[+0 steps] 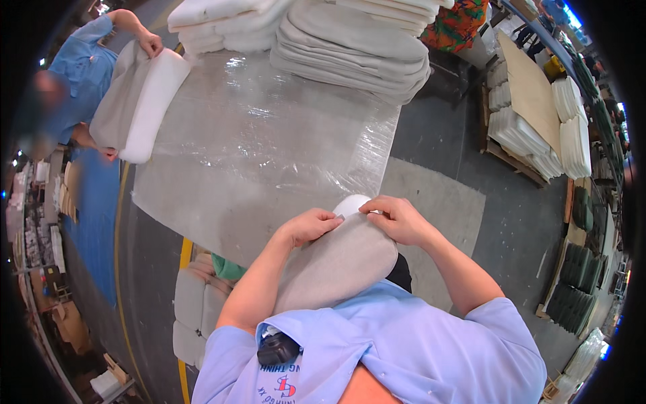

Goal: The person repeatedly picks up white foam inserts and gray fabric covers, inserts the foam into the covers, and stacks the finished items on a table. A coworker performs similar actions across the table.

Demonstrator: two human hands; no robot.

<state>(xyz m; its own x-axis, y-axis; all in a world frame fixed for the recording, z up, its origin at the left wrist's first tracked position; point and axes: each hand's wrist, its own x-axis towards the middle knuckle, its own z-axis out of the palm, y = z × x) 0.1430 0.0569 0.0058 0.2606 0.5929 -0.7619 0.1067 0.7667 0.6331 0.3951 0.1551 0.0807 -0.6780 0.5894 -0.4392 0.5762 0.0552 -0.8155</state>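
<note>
A rounded grey fabric cushion cover leans against my front, over the near edge of the table. White foam padding shows at its far end, between my hands. My left hand pinches the cover's edge on the left of the foam, thumb against fingers. On the right, my right hand grips the edge with thumb and fingertips, its other fingers bent over the top. The rest of the padding is hidden inside the cover.
A plastic-wrapped table lies ahead, with stacked grey cushions and white pads at its far side. At the left, a co-worker in blue holds another grey-and-white cushion. More grey cushions sit low at my left; a loaded pallet stands right.
</note>
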